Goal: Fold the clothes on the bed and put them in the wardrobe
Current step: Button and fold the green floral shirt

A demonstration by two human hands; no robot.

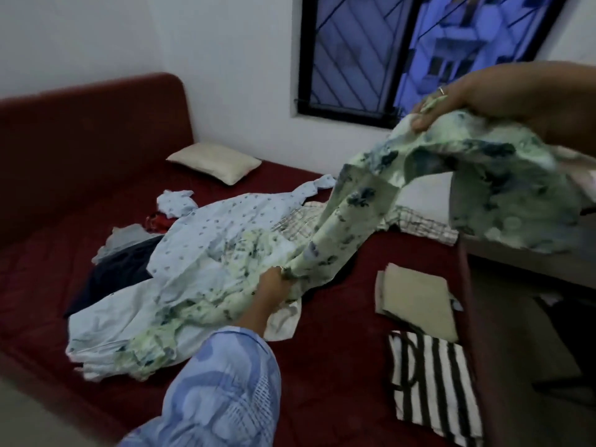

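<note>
Reaching in from the bottom edge, a patterned blue sleeve (222,382) leads to the left hand (274,287), whose fingers are bunched around a low part of the pale green floral garment (354,195). Up at the right, close to the camera, the right hand (467,98) pinches the garment's other end, so the cloth stretches in a slack, twisted band between the two hands, half lifted off the pile.

Below it lies the heap not yet folded: a light blue dotted garment (206,227), a dark navy piece (119,272) and a checked cloth (419,224), all overlapping on the red bed (48,285). At the bed's right side sit a folded beige piece (416,298) and a folded striped piece (432,382).

Likely risks: the floral cloth's lower end trails in the heap, so lifting it further may drag the blue garment along; swinging it down carelessly could disturb the folded stack.

Farther back rest a small cream pillow (216,162) and a barred window (403,53). No wardrobe shows.
</note>
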